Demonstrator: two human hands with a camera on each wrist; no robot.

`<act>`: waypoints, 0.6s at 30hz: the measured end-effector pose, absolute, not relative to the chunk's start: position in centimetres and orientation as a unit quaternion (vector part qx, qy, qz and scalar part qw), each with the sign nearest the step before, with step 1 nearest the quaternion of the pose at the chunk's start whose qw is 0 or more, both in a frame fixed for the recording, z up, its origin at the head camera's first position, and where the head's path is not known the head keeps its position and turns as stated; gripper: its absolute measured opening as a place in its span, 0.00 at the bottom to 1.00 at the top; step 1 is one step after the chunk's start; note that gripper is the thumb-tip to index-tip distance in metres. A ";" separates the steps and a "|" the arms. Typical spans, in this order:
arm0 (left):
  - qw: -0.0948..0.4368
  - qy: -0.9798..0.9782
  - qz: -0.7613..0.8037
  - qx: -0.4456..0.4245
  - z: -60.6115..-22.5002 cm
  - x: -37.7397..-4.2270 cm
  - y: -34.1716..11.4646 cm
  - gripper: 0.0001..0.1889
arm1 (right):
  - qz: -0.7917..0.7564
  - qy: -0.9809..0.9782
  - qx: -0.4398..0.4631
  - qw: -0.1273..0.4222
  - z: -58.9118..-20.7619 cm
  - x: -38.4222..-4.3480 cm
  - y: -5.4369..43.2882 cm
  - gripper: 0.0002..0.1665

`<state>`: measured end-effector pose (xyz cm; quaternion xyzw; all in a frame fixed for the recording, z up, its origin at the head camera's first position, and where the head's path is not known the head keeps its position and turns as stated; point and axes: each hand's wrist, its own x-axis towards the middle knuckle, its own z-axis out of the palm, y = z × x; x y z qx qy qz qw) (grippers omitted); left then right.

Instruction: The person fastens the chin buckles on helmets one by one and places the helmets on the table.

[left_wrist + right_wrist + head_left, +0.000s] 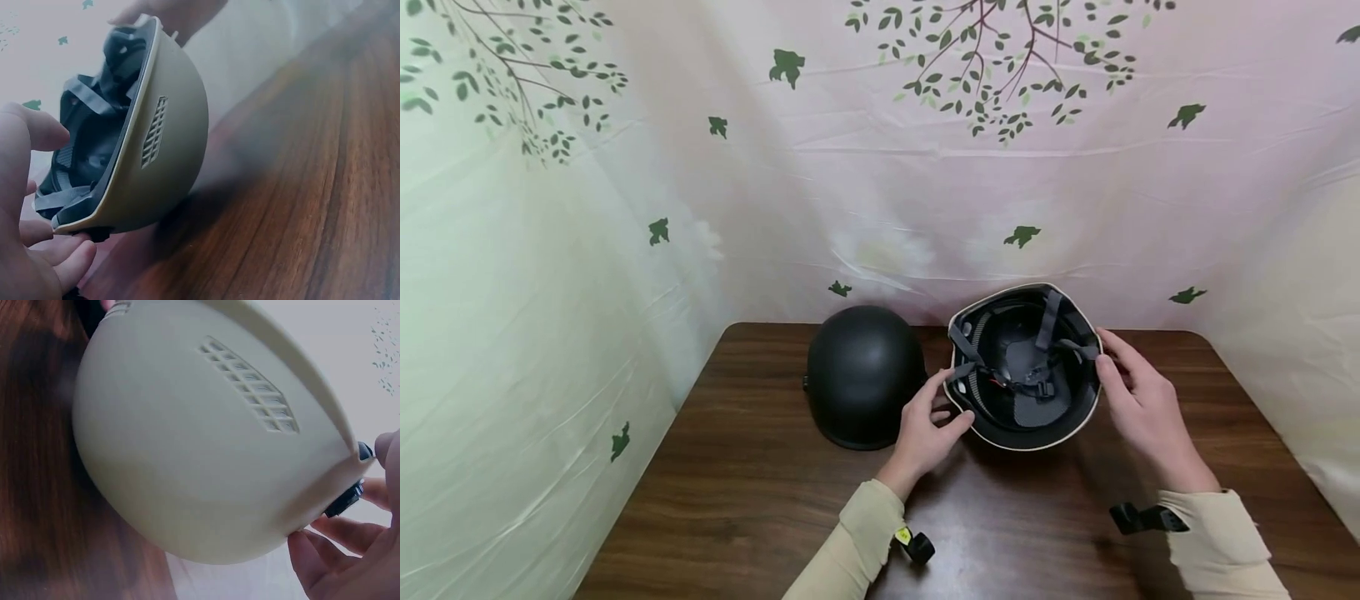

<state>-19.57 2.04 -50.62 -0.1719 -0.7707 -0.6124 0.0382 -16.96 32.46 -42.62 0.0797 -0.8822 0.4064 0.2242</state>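
Note:
A tan helmet [1033, 408] is held opening up, turned toward me, showing its black lining, grey pads and grey chin straps [1048, 321]. My left hand [925, 429] grips its left rim, with fingers under the edge and the thumb near the front. On the opposite side my right hand [1146, 408] holds the rim between thumb and fingers. The right wrist view shows the smooth tan shell [181, 437] with a slotted vent, and the right fingertips against it beside a small black fitting [345, 499]. A black helmet [865, 375] sits dome up just left of my left hand.
Both helmets are toward the back of a dark brown wooden table [737, 467]. A pale cloth [880, 200] printed with leaves and birds hangs behind the table and along its sides. Black wrist cameras [917, 547] are strapped over the beige sleeves.

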 end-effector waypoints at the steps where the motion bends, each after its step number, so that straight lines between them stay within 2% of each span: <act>1: 0.036 -0.773 -0.610 -0.169 -50.7 -19.6 2.0 0.34 | 0.406 -0.881 0.085 0.225 -42.5 -16.9 32.3 0.28; 4: 0.027 -0.786 -0.596 -0.164 -50.9 -19.8 2.0 0.35 | 0.399 -0.880 0.099 0.237 -42.2 -16.8 31.9 0.27; 12: -0.041 -0.811 -0.565 -0.146 -51.0 -20.6 1.9 0.39 | 0.398 -0.872 0.121 0.257 -42.8 -17.2 31.1 0.29; 18: -0.068 -0.819 -0.550 -0.150 -51.0 -21.4 1.5 0.43 | 0.401 -0.870 0.132 0.253 -43.5 -17.4 30.3 0.28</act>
